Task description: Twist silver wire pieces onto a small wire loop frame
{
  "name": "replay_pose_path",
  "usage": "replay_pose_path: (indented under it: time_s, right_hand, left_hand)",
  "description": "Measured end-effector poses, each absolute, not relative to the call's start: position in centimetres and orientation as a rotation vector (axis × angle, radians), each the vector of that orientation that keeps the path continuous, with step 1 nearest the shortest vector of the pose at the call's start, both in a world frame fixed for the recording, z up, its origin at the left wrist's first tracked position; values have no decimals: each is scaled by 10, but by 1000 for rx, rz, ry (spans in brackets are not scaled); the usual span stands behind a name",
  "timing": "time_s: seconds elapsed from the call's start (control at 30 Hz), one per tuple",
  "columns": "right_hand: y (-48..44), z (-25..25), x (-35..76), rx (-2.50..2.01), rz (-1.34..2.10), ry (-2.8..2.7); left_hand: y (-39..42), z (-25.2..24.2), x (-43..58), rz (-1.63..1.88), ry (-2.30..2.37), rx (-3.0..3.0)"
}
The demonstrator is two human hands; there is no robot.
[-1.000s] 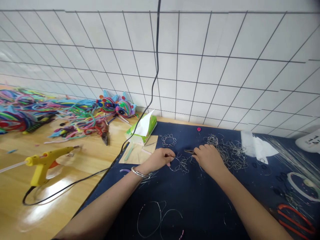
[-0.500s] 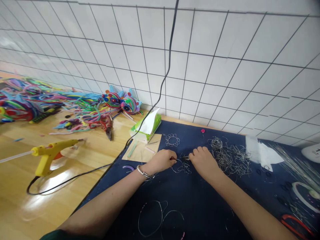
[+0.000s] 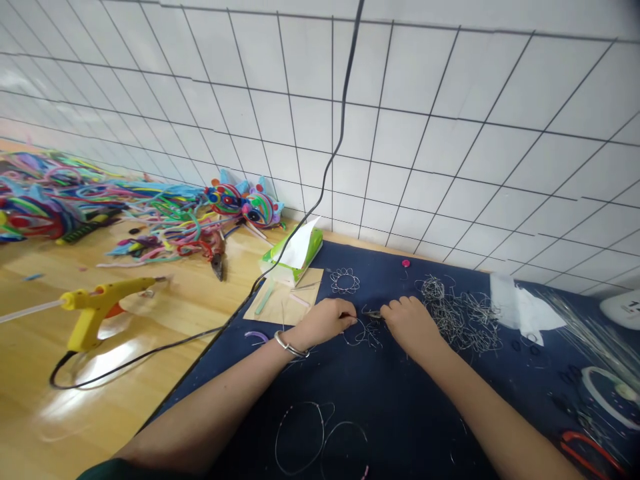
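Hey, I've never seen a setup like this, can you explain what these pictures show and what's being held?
There's no machine here: these are a person's bare hands, seen from one camera worn on the head, looking forward and down. The left hand appears to pinch a thin silver wire. The right hand holds small dark-jawed metal pliers. Below them is a dark blue mat, with a flower-shaped silver wire ring and a tangled silver wire pile. Off to the left, a yellow plastic glue gun lies on a light wooden tabletop.
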State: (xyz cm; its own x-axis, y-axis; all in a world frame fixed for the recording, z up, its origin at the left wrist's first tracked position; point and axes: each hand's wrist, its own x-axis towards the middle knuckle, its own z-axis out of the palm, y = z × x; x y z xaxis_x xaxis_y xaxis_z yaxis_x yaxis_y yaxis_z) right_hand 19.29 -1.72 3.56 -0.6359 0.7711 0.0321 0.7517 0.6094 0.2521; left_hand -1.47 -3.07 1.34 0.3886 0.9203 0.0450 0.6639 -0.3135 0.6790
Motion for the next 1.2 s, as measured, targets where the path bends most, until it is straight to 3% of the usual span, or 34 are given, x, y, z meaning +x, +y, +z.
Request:
replay_pose_path:
  time_s: [0.27,0.5,0.77,1.2]
  right_hand:
    - [-7,47,222,1494,87,2703]
    - [-7,58,229,1360,-942,2647]
    - [-7,64,230,1250,-1586,2376]
    - [-10,52,223,1099,-1867,2248]
  left_hand:
    - [-32,12,-10,657,1300,1892]
    - [-38,19,-6,762,1191,1791]
    - [-43,26,-3,755,1076,1614]
    - [-48,31,-1,794,994,1585]
